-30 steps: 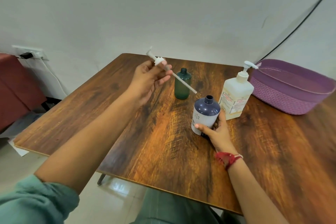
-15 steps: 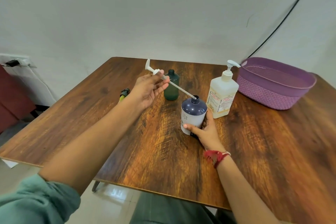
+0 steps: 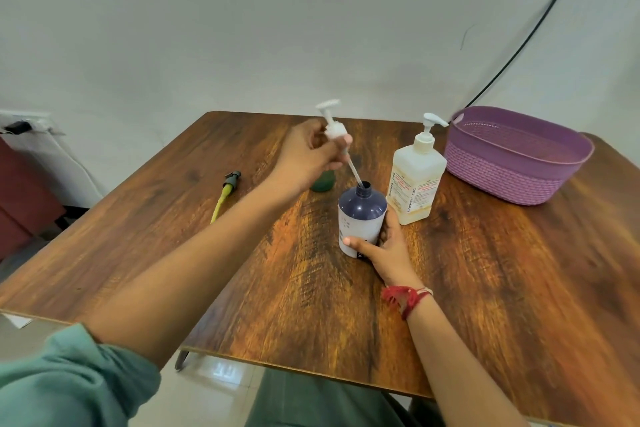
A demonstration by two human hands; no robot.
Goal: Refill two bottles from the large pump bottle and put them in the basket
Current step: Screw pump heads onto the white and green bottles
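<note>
1. Now pinching the white pump (image 3: 334,128) in the left hand (image 3: 311,156), tube tip right at the dark blue bottle (image 3: 362,211) mouth.
2. Gripping that bottle low down with the right hand (image 3: 384,246), standing on the table (image 3: 485,288).
3. Spotting the green bottle (image 3: 323,180) half hidden behind the left hand.
4. Seeing the large pump bottle (image 3: 415,180) just beside the blue one, purple basket (image 3: 512,156) further right, yellow-tubed pump (image 3: 225,194) lying off left.

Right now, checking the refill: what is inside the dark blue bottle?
The tube of the white pump enters the mouth of the dark blue bottle; its dark wall hides any liquid.
</note>
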